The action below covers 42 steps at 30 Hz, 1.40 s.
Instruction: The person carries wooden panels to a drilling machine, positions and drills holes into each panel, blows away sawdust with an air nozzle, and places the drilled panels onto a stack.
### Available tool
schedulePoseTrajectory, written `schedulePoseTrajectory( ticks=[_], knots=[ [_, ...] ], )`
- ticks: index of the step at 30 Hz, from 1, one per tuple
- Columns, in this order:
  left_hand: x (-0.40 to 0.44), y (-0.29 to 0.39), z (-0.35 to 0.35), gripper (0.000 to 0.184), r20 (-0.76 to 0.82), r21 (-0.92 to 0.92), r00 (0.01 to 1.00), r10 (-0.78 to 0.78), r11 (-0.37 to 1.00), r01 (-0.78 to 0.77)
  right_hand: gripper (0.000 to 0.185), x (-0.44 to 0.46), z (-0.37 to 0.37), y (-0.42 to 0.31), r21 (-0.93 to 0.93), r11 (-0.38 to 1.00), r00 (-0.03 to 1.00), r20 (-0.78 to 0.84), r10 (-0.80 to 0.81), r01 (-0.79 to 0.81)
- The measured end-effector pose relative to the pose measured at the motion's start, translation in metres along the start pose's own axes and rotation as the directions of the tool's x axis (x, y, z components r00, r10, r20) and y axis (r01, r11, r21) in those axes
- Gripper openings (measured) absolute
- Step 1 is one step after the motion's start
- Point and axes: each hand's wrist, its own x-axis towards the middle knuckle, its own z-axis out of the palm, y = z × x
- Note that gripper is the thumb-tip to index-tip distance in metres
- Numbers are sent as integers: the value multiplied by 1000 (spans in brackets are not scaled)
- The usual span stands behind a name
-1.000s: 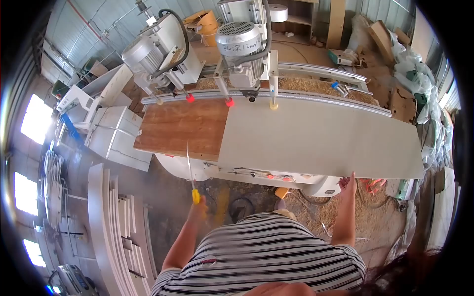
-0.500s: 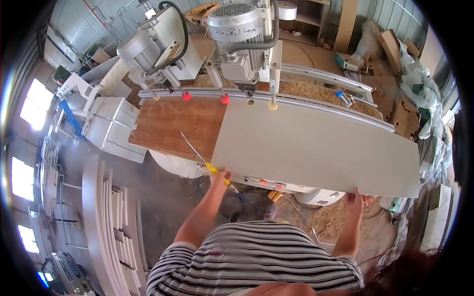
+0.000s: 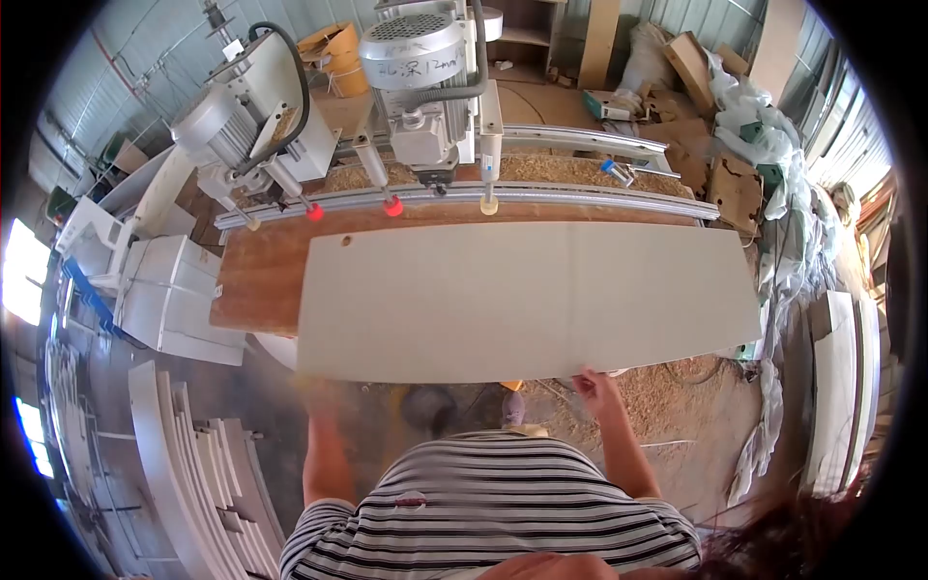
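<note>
A long pale panel [image 3: 522, 300] with one round hole near its upper left corner lies over a reddish-brown wooden tabletop [image 3: 256, 280], its near edge jutting out toward me. My right hand [image 3: 596, 391] grips the panel's near edge, right of its middle. At the near left corner is my left hand [image 3: 321, 391], smeared by motion; its fingers cannot be made out, nor can the yellow-handled tool. Behind the panel, a drilling machine's motor [image 3: 414, 77] and clamp rods with red and yellow tips stand above a metal rail [image 3: 580, 196].
A second motor [image 3: 213, 126] stands at the back left. Stacked pale boards [image 3: 184, 464] lie at the lower left, and a white box-like unit [image 3: 179, 295] is left of the table. Cardboard and plastic sheeting [image 3: 773, 184] are heaped at the right. Sawdust covers the floor.
The pale panel has shifted left and toward me, away from the rail, baring wood behind it. My left hand has moved to the panel's left corner. The view has shifted too.
</note>
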Motion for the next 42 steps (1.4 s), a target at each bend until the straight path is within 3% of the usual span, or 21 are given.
schedulePoseTrajectory(
  ticks=[1,3,7,9,17,22,24,25,26,28,30,31,33,35,37,40,42],
  knots=[
    [-1,19,-16,10,7,-96,995,-98,990,98,30,-14,27,13,-6,1000,996,90,1,-1],
    [1,27,-26,10,-15,-124,995,-97,988,94,28,-14,55,55,7,995,988,121,98,-100],
    [-4,30,-25,13,-110,-234,989,-103,969,75,25,-26,142,112,31,987,957,249,147,-159],
    [-54,59,51,13,-106,-364,978,-178,923,128,22,-25,178,130,26,987,962,229,148,-158],
    [15,57,77,13,1,-146,984,-180,973,179,21,19,253,175,-69,988,970,190,152,-141],
    [20,78,89,17,-56,-72,971,-231,971,227,18,24,275,172,-57,990,974,183,137,-129],
    [1,73,80,18,146,116,938,-315,947,300,18,22,273,169,-67,988,970,190,152,-142],
    [-9,72,76,21,267,418,931,-248,901,120,18,28,272,170,-60,988,970,190,150,-141],
    [-23,68,69,25,395,653,891,-223,751,-101,19,33,269,172,-47,987,968,193,162,-156],
    [-55,52,62,34,483,841,861,-158,358,-406,21,35,266,177,-27,985,965,194,174,-172],
    [-105,76,75,39,536,787,817,-211,475,-394,19,37,267,177,-38,986,972,162,168,-164],
    [-123,87,81,39,536,788,818,-210,472,-396,19,35,266,177,-35,986,972,165,167,-164],
    [-150,109,94,41,429,863,821,-377,441,-248,19,28,267,173,-28,987,964,213,158,-155],
    [-159,121,99,39,403,868,827,-392,450,-210,18,28,267,172,-45,986,963,216,164,-158],
    [-159,118,97,35,428,806,826,-365,568,-166,16,26,267,171,-61,985,961,215,172,-163],
    [-164,126,98,33,401,778,823,-402,624,-75,20,25,268,168,-77,981,959,211,190,-177],
    [-165,127,98,39,395,791,835,-384,604,-97,23,24,267,167,-98,976,957,199,211,-195]
  ],
)
